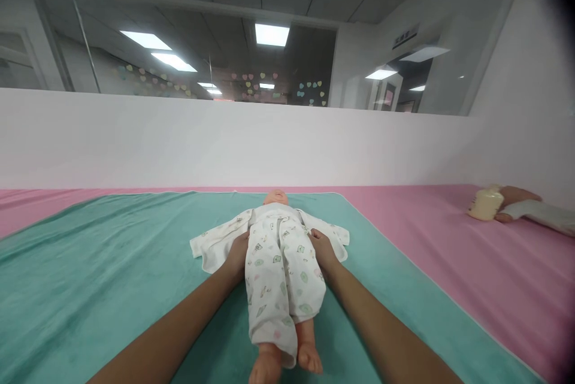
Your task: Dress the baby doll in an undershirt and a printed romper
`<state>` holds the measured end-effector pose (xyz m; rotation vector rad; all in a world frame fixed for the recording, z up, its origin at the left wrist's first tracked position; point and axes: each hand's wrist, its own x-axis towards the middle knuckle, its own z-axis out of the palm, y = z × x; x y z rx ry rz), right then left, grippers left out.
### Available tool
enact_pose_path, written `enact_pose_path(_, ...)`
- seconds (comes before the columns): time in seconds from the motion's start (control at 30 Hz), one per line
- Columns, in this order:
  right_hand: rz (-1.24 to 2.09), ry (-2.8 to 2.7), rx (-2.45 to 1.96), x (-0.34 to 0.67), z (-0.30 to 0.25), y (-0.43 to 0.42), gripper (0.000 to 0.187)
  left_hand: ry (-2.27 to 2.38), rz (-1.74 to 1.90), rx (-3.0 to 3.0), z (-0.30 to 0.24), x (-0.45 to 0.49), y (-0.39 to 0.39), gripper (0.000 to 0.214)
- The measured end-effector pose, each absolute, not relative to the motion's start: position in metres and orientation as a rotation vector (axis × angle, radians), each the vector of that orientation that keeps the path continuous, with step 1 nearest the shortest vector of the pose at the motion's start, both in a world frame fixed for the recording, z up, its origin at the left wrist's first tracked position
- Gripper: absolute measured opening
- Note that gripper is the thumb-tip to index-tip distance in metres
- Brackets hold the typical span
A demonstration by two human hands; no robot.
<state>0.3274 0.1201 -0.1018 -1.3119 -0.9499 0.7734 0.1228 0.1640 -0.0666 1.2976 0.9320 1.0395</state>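
A baby doll [275, 197] lies on its back on a teal towel [90, 264], head away from me, bare feet [287, 360] toward me. It wears white printed trousers [281, 270] and an open white jacket [215, 240] spread under it. My left hand [236, 255] grips the trousers at the doll's left hip, fingers curled on the cloth. My right hand [321, 246] holds the other side of the waistband the same way.
The towel lies on a pink padded surface [449, 252] that ends at a low white wall [224, 138]. At the far right a cream bottle [485, 203] stands beside another person's hand and white sleeve [534, 211].
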Motion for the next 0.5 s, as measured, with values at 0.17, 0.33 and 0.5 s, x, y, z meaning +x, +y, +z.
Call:
enact_pose_path(0.17,0.836,-0.945,-1.271,0.3273,-0.1026,0.1216,0.026,0.914,1.066,1.331,-0.0652,0.1207,0.1646,0.01)
enact_pose_path(0.33,0.829,-0.963,-1.283,0.3323,-0.1051,0.1269,0.018,0.87,1.044,1.292,-0.0688,0.1217,0.1666,0.014)
enact_pose_path(0.5,0.891,-1.104,-1.223,0.3334,-0.1049,0.1269,0.025,0.858,1.027,1.37,-0.0673,0.1216,0.1658,0.018)
